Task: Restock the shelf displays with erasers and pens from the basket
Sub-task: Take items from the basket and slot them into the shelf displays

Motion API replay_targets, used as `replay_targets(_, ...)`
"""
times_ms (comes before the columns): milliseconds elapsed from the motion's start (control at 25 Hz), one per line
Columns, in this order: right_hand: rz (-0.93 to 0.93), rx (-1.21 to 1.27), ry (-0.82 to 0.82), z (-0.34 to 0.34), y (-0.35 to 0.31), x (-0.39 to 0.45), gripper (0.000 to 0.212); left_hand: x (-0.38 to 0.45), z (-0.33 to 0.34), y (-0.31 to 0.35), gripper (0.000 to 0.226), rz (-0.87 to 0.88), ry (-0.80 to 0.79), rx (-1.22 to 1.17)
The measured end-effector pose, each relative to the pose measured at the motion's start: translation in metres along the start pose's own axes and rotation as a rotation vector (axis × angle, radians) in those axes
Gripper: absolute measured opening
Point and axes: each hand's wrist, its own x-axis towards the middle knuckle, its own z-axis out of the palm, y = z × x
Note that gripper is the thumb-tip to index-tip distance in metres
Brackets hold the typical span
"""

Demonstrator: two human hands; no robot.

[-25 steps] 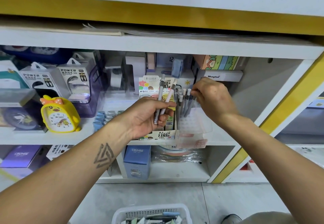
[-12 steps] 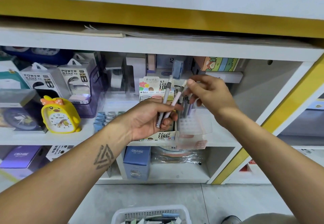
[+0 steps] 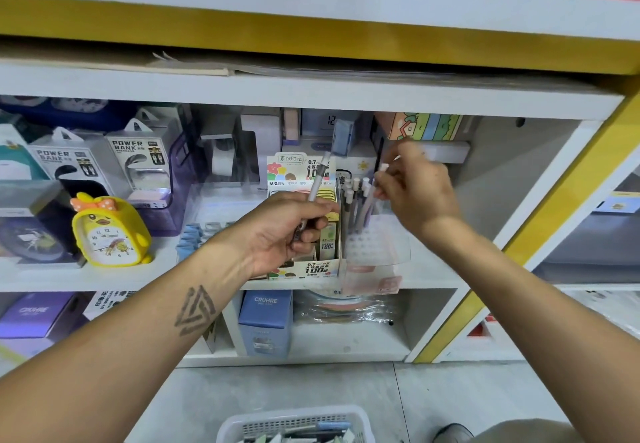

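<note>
My left hand (image 3: 289, 231) grips one grey-white pen (image 3: 319, 179) that sticks up in front of the colourful pencil-lead display box (image 3: 317, 267). My right hand (image 3: 412, 188) pinches a pale pen (image 3: 372, 196) near its top, with the pen's lower end among several upright pens (image 3: 353, 200) in the clear plastic pen holder (image 3: 377, 245) on the middle shelf. A white basket (image 3: 294, 423) holding more pens and erasers stands on the floor at the bottom edge.
A yellow duck alarm clock (image 3: 109, 231) and power bank boxes (image 3: 138, 168) fill the shelf's left side. A blue CRUHRE box (image 3: 265, 321) sits on the lower shelf. A white shelf upright with a yellow frame (image 3: 540, 214) bounds the right side.
My right hand took one of the two pens from my left hand and carried it right and down into the clear holder. My left hand stayed put, now with one pen.
</note>
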Motion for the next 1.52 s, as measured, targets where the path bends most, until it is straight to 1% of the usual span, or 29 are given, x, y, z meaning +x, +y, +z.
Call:
replay_targets(80,-0.061,-0.029,-0.056,0.010,0.002,-0.004,0.009,-0.002,0.001,0.003,0.019,-0.035,-0.028,-0.020)
replay_targets(200,-0.132,-0.101,-0.080,0.017,0.005,-0.005,0.012,-0.002,-0.001,0.004,0.024,-0.071,-0.046,-0.055)
replay_targets(360,-0.120,-0.041,-0.129,0.019,0.004,-0.005,0.022,-0.002,-0.004,0.002,0.025,-0.047,-0.054,-0.059)
replay_targets(480,-0.134,-0.050,-0.166,0.021,0.004,-0.005,0.022,-0.002,-0.005,0.001,0.025,-0.017,-0.061,-0.060)
replay_targets(600,-0.137,-0.105,-0.149,0.022,0.004,-0.005,0.007,-0.002,-0.005,0.000,0.023,0.033,-0.057,-0.046)
replay_targets(720,-0.198,-0.183,-0.066,0.017,0.000,-0.001,0.016,-0.002,-0.006,-0.002,0.020,0.081,-0.076,-0.026)
replay_targets(840,-0.152,-0.160,-0.098,0.014,-0.009,-0.002,0.017,-0.004,-0.003,-0.003,0.023,0.110,-0.098,0.013)
replay_targets(880,-0.108,-0.103,-0.081,0.013,-0.012,-0.002,0.016,-0.004,-0.003,-0.003,0.024,0.117,-0.092,0.014)
replay_targets(920,-0.035,0.038,-0.055,0.011,-0.016,-0.001,0.016,-0.003,-0.002,-0.004,0.025,0.124,-0.078,0.010)
replay_targets(1000,0.147,0.467,-0.059,0.006,-0.023,-0.001,0.017,-0.002,-0.001,-0.004,0.025,0.138,-0.053,0.022)
replay_targets(1040,0.208,0.631,-0.087,0.003,-0.027,-0.002,0.018,-0.001,0.000,-0.005,0.023,0.147,-0.052,0.045)
replay_targets(1080,0.225,0.702,-0.114,0.002,-0.030,-0.002,0.017,-0.001,0.003,-0.006,0.020,0.159,-0.060,0.074)
replay_targets(1120,0.214,0.717,-0.125,0.000,-0.031,-0.003,0.015,-0.002,0.007,-0.007,0.016,0.179,-0.067,0.110)
replay_targets(1160,0.189,0.711,-0.106,-0.002,-0.032,-0.003,0.011,-0.002,0.011,-0.008,0.013,0.218,-0.056,0.168)
replay_targets(1240,0.120,0.644,0.020,-0.010,-0.029,0.000,0.008,-0.001,0.015,-0.009,0.015,0.338,0.062,0.402)
replay_targets(1280,0.075,0.562,0.092,-0.013,-0.025,0.002,0.012,-0.002,0.015,-0.010,0.020,0.392,0.130,0.532)
replay_targets(1320,0.030,0.445,0.130,-0.015,-0.021,0.002,0.018,-0.002,0.014,-0.011,0.025,0.430,0.168,0.632)
replay_targets(1360,-0.001,0.314,0.121,-0.014,-0.016,0.002,0.025,-0.003,0.013,-0.012,0.028,0.449,0.167,0.705)
replay_targets(1400,-0.012,0.197,0.073,-0.010,-0.012,-0.001,0.028,-0.004,0.012,-0.014,0.030,0.451,0.141,0.769)
replay_targets(1440,-0.019,0.113,0.012,-0.004,-0.007,-0.005,0.026,-0.005,0.013,-0.016,0.034,0.444,0.109,0.833)
replay_targets(1520,-0.061,0.060,-0.063,0.008,-0.001,-0.012,0.023,-0.006,0.017,-0.021,0.040,0.449,0.066,0.964)
